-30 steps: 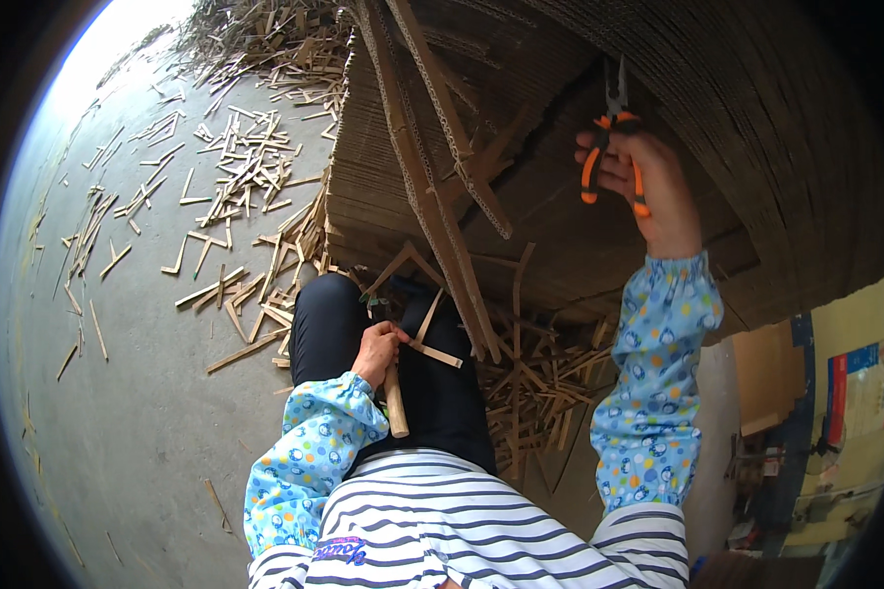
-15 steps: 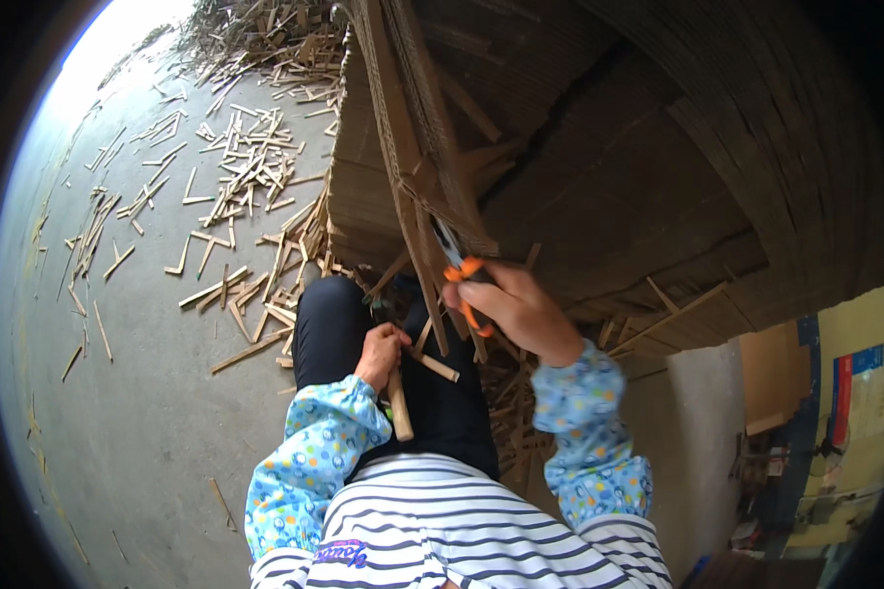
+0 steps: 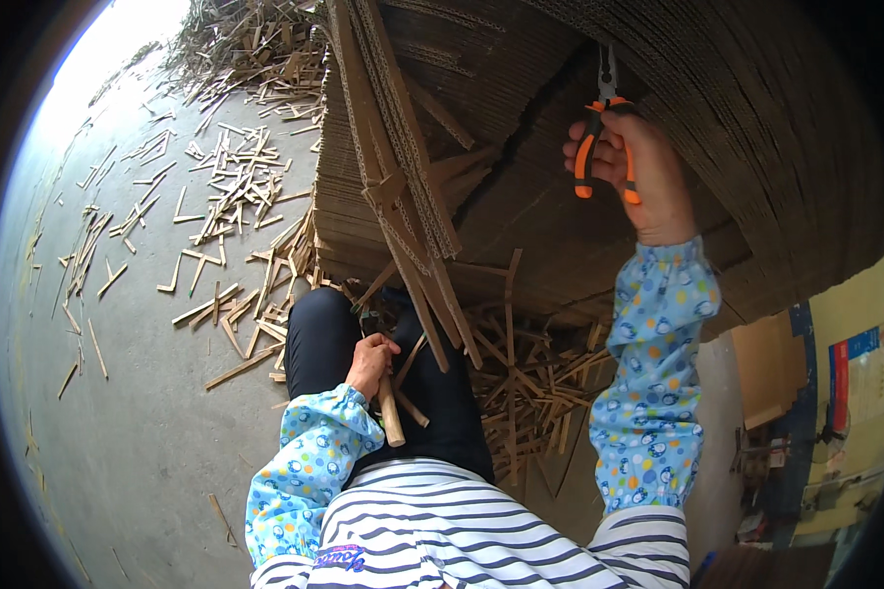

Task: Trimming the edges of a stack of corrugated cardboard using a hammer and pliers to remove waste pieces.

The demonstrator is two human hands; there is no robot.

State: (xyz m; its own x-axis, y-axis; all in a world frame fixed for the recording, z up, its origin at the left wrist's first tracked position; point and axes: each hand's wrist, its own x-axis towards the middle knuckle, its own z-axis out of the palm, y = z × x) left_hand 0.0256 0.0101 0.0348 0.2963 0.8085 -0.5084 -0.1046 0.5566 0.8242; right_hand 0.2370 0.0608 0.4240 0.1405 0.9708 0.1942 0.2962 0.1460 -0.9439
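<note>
My right hand point(image 3: 631, 147) is closed around pliers point(image 3: 604, 128) with orange and black handles. The handles are spread, and the metal jaws point away at the dark face of a stack of corrugated cardboard point(image 3: 560, 187); whether they touch it I cannot tell. My left hand point(image 3: 371, 363) rests low over my lap, closed on a wooden-handled tool point(image 3: 390, 412). Its pale handle points back at me, and a small dark part shows beyond the fingers. Long corrugated cardboard strips point(image 3: 398, 147) hang loosely off the stack between my hands.
Narrow cardboard scraps point(image 3: 241, 187) lie strewn over the grey floor point(image 3: 147, 393) on the left, with a thicker heap point(image 3: 255, 49) farther off. More scraps point(image 3: 530, 383) are piled below the stack, right of my knees. A brown cardboard sheet point(image 3: 764, 368) stands at the far right.
My right hand has moved up and right with the pliers, from the hanging strips to the stack's face. My left hand has hardly moved. A strip piece across my lap has shifted.
</note>
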